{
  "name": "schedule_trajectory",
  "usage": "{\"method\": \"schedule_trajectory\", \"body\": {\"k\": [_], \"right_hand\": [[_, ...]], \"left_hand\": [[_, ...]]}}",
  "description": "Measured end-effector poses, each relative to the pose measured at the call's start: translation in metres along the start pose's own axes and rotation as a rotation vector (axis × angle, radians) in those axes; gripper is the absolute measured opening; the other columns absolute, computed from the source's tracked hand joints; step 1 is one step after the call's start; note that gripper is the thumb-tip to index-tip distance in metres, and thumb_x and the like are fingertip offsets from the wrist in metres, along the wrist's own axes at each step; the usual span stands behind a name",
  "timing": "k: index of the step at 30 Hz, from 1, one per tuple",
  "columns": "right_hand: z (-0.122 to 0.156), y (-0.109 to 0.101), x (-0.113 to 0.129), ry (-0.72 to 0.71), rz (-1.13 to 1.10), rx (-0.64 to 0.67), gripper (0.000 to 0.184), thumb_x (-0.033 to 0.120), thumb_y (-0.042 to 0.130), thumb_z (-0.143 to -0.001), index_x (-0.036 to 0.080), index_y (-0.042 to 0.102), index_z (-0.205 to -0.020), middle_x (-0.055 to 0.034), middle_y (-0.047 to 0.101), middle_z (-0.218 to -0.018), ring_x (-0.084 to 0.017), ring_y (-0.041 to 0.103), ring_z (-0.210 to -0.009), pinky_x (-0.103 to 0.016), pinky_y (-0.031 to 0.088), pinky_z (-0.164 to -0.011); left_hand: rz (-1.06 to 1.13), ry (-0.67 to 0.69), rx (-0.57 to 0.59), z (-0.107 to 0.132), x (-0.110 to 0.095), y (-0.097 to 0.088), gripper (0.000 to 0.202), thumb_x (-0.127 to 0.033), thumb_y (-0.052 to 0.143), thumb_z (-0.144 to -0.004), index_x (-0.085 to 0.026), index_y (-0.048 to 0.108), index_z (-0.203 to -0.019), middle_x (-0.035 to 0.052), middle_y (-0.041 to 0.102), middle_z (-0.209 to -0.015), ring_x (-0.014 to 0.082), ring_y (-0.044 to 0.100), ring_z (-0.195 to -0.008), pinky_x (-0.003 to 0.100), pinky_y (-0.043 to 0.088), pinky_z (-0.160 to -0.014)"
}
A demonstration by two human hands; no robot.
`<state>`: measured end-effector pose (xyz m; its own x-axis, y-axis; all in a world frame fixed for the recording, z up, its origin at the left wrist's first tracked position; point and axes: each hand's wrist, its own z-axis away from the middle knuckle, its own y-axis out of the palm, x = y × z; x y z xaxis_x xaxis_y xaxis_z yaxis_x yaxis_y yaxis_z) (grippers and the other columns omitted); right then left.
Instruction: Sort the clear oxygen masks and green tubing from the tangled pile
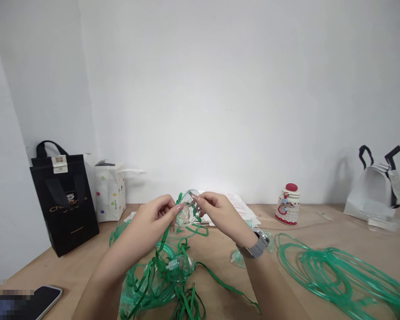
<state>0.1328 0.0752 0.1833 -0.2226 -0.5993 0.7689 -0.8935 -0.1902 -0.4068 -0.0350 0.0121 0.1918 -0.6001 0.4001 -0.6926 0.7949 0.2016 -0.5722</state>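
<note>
A clear oxygen mask [187, 219] is held up above the table between both hands, its round rim toward me. My left hand [162, 212] is closed in a pinch on the mask's left side, with a green elastic strap [163, 240] hanging beneath it. My right hand [214, 205], a watch on its wrist, pinches the mask's right upper edge, where a piece of green strap also shows. Exactly which part each fingertip grips is hard to make out. Below lies a tangled pile of green straps [190, 304] and tubing, with another clear mask [183, 267] in it.
Coiled green tubing [326, 271] lies at right. Papers [242, 208] are behind my hands. A black bag [73, 209], a dotted white bag [110, 195] and a phone [46, 300] are at left. A red-topped bottle [288, 205] and white bag [370, 191] stand at right.
</note>
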Motion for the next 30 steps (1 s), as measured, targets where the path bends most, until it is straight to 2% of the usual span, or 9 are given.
{"method": "schedule_trajectory", "body": {"k": [4,9,13,18,20,25,30], "right_hand": [[0.0,0.004,0.0,-0.103,-0.056,-0.052,0.033,0.047,0.048,-0.083,0.019,0.053,-0.067,0.0035,0.045,-0.059,-0.011,0.042,-0.056,-0.023,0.034,-0.054],[0.001,0.011,0.001,-0.18,-0.188,-0.051,0.027,0.044,0.051,-0.083,0.019,0.058,-0.08,0.002,0.048,-0.069,-0.011,0.043,-0.061,-0.023,0.035,-0.056],[-0.001,0.018,-0.002,-0.09,-0.26,-0.051,0.035,0.049,0.052,-0.08,0.018,0.055,-0.067,0.0048,0.04,-0.058,-0.01,0.037,-0.053,-0.023,0.031,-0.051],[-0.01,0.029,-0.017,-0.012,-0.449,-0.121,0.036,0.051,0.058,-0.075,0.017,0.059,-0.063,0.0012,0.054,-0.065,-0.013,0.048,-0.068,-0.026,0.039,-0.068],[-0.013,0.031,-0.022,0.04,-0.543,-0.139,0.039,0.053,0.058,-0.074,0.016,0.059,-0.06,0.0004,0.055,-0.063,-0.014,0.05,-0.067,-0.027,0.039,-0.069],[-0.016,0.025,-0.032,0.091,-0.56,-0.27,0.043,0.057,0.059,-0.069,0.017,0.058,-0.053,0.0006,0.055,-0.057,-0.015,0.052,-0.065,-0.027,0.039,-0.065],[-0.022,0.016,-0.044,0.111,-0.524,-0.377,0.042,0.059,0.064,-0.062,0.018,0.061,-0.052,-0.0004,0.06,-0.06,-0.018,0.055,-0.069,-0.028,0.038,-0.064]], "left_hand": [[0.116,0.039,0.005,0.003,-0.006,-0.002,0.029,-0.037,0.046,-0.084,-0.021,0.047,-0.06,-0.0047,0.048,-0.056,0.013,0.042,-0.055,0.023,0.032,-0.052],[0.214,0.039,-0.004,0.002,-0.006,-0.003,0.033,-0.042,0.048,-0.082,-0.021,0.044,-0.058,-0.0057,0.041,-0.054,0.0114,0.037,-0.052,0.023,0.029,-0.05],[0.286,0.012,-0.018,-0.004,-0.002,0.004,0.036,-0.042,0.049,-0.081,-0.02,0.04,-0.055,-0.0067,0.033,-0.052,0.01,0.031,-0.05,0.022,0.025,-0.047],[0.347,0.004,-0.058,-0.01,-0.004,0.02,0.038,-0.043,0.05,-0.081,-0.02,0.038,-0.054,-0.0075,0.032,-0.05,0.0089,0.028,-0.048,0.022,0.022,-0.045],[0.36,0.01,-0.03,-0.01,-0.005,0.024,0.037,-0.042,0.048,-0.083,-0.02,0.039,-0.054,-0.0071,0.034,-0.05,0.0091,0.03,-0.048,0.022,0.024,-0.046],[0.245,0.014,0.008,-0.008,-0.002,0.022,0.035,-0.04,0.045,-0.084,-0.02,0.04,-0.057,-0.0065,0.035,-0.052,0.0104,0.032,-0.051,0.022,0.025,-0.048],[0.139,0.02,0.053,-0.007,0.001,0.024,0.037,-0.044,0.043,-0.085,-0.021,0.035,-0.057,-0.0065,0.032,-0.054,0.0114,0.032,-0.053,0.023,0.026,-0.049]]}}
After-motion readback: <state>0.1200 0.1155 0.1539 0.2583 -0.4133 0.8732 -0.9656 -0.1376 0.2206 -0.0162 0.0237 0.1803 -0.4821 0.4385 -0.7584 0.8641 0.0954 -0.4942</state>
